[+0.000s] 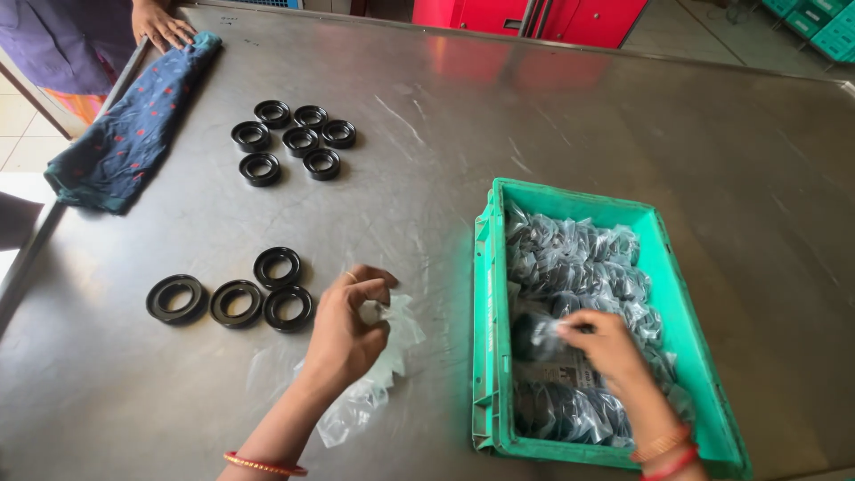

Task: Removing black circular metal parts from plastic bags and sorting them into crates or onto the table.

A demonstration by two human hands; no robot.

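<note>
Your left hand clutches a limp, crinkly empty bag, while your right hand pinches a slippery bagged ring by its loose film in the crate.

A broad brushed-steel worktable, scratched and dully reflective, fills nearly the whole frame. Beyond its far edge at the top centre stands a glossy red metal cabinet, its colour mirrored faintly in the steel. A pale tiled floor shows at the upper left and a greyer stretch at the upper right, where stacked teal plastic crates, perhaps empty, sit in the corner
</note>
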